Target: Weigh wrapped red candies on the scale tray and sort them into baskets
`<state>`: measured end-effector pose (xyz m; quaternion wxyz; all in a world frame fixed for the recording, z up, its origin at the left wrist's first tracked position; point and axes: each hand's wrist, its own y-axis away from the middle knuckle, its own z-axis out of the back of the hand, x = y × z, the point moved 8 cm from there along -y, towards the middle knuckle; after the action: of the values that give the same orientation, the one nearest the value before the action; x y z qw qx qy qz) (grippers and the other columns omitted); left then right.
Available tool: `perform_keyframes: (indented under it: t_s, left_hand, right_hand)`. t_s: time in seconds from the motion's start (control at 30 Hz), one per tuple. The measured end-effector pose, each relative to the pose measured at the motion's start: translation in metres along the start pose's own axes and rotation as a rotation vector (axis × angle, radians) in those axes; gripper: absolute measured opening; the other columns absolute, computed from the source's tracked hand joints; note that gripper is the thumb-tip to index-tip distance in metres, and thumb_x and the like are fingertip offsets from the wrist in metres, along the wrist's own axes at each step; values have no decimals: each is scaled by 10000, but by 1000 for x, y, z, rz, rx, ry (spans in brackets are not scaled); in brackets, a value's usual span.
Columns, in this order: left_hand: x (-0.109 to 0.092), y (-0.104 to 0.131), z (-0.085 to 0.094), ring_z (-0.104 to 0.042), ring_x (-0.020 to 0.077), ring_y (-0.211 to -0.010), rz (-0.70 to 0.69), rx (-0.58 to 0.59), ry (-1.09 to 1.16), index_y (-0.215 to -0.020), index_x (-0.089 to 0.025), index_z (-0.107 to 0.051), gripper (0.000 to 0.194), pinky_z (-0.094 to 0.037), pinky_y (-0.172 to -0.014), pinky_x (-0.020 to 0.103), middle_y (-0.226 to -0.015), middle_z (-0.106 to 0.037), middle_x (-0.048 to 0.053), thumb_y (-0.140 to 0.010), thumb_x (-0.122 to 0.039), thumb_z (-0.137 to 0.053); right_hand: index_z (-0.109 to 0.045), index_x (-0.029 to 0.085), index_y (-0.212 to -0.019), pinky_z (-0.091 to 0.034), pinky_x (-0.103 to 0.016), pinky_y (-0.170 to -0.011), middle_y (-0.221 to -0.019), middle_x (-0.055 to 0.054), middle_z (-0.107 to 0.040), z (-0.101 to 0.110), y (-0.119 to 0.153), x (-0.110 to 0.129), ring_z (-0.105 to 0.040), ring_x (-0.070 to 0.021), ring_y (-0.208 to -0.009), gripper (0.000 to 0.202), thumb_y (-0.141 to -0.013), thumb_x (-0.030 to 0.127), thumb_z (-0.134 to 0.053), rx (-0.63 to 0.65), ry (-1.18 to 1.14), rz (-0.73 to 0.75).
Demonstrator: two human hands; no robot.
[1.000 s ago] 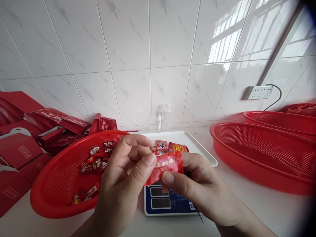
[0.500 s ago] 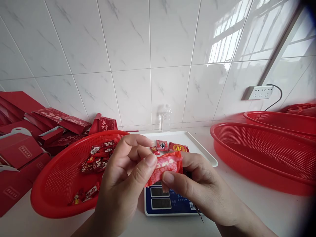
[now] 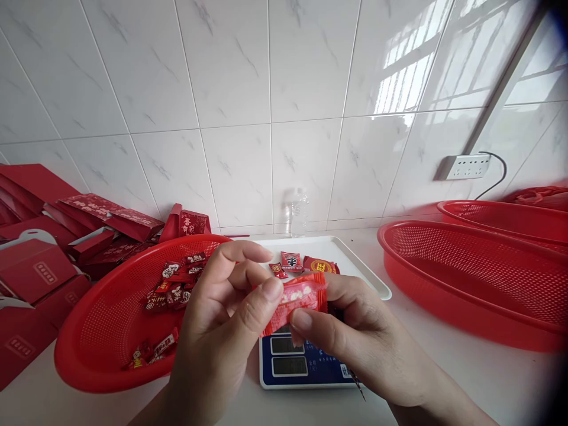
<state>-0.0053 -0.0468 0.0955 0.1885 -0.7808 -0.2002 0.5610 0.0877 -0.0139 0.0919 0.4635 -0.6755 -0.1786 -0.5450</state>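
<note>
A small red candy packet (image 3: 298,299) is pinched between both hands, held in the air above the front of a digital scale (image 3: 288,378). My left hand (image 3: 235,313) grips its left end between thumb and fingers. At the packet's right side, my right hand (image 3: 355,331) holds it with the thumb in front. Something thin and dark (image 3: 357,384) sticks out below my right hand; what it belongs to is hidden. Behind the hands, several red wrapped sweets (image 3: 291,261) lie on the scale's white pan (image 3: 355,254).
On the left, a red oval basket (image 3: 84,349) holds several wrapped candies (image 3: 177,284). Red cardboard boxes (image 3: 39,272) pile up beyond it. Two red baskets (image 3: 444,296) stand on the right. A clear plastic bottle (image 3: 300,213) is by the tiled wall, below a socket strip (image 3: 468,167).
Almost nothing differs. Both hands keep the packet in the same place, with only a slight shift of the fingers and the packet.
</note>
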Motion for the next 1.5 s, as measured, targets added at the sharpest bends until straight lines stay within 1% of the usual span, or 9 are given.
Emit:
perform_keyframes:
  t_s: [0.23, 0.4, 0.6, 0.83, 0.93, 1.07, 1.27, 1.43, 1.5]
  left_hand:
    - [0, 0, 3, -541, 46, -603, 7, -22, -3, -996, -313, -690, 100, -506, -614, 110, -682, -581, -67, -927, -241, -677]
    - [0, 0, 2, -526, 45, -600, -1, -22, -15, -989, -315, -695, 97, -500, -614, 105, -678, -575, -67, -927, -243, -678]
    - [1, 0, 2, -545, 47, -607, 4, -14, -18, -997, -324, -691, 103, -507, -618, 109, -687, -585, -67, -932, -247, -670]
    - [1, 0, 2, -544, 45, -609, 1, -27, -8, -983, -312, -694, 91, -504, -622, 101, -675, -580, -69, -934, -241, -666]
    - [1, 0, 2, -548, 48, -613, 0, -34, -5, -982, -305, -693, 84, -503, -620, 101, -684, -585, -64, -935, -243, -663]
    - [0, 1, 2, -518, 48, -590, -3, -40, -2, -976, -300, -697, 76, -493, -600, 100, -671, -574, -62, -931, -246, -668]
    - [-2, 1, 2, -521, 63, -593, -11, -57, -23, -966, -296, -699, 68, -491, -586, 119, -677, -588, -54, -923, -250, -676]
    - [0, 2, 4, -506, 63, -591, 29, -117, -18, -933, -301, -700, 43, -480, -593, 113, -665, -576, -60, -906, -268, -698]
    - [0, 2, 3, -523, 65, -597, 29, -106, -20, -939, -307, -699, 46, -484, -593, 115, -677, -589, -57, -904, -277, -700]
  right_hand:
    - [-432, 209, -633, -257, -241, -498, -609, 54, -354, 1, 1, -1, -295, -99, -567, 380, -873, 353, -688, -11, 2, -11]
    - [-425, 211, -628, -263, -241, -495, -608, 52, -354, 1, 0, 1, -297, -101, -565, 398, -893, 393, -658, -16, 22, 1]
    - [-404, 217, -627, -251, -243, -488, -599, 59, -335, 0, 2, 0, -284, -98, -556, 410, -891, 403, -657, -12, 18, -11]
    - [-416, 212, -628, -247, -246, -497, -607, 57, -338, 1, 1, -1, -285, -99, -563, 389, -877, 355, -678, -12, 11, -14]
    - [-409, 214, -626, -248, -248, -501, -607, 58, -334, 1, 1, -1, -284, -99, -565, 393, -877, 354, -677, -10, 8, -14]
    - [-406, 213, -624, -246, -249, -502, -609, 58, -329, 0, 1, -1, -279, -99, -568, 399, -877, 363, -675, -9, 11, -20]
    - [-402, 219, -624, -262, -247, -495, -602, 55, -335, 1, 1, 1, -289, -101, -564, 420, -887, 436, -647, -14, 47, -15]
    - [-415, 219, -624, -266, -251, -496, -603, 51, -345, 1, 1, -1, -294, -103, -563, 402, -864, 400, -681, -20, 45, -33]
    - [-418, 218, -624, -273, -252, -502, -608, 47, -355, 2, 0, -1, -302, -106, -568, 404, -861, 411, -682, -26, 52, -35]
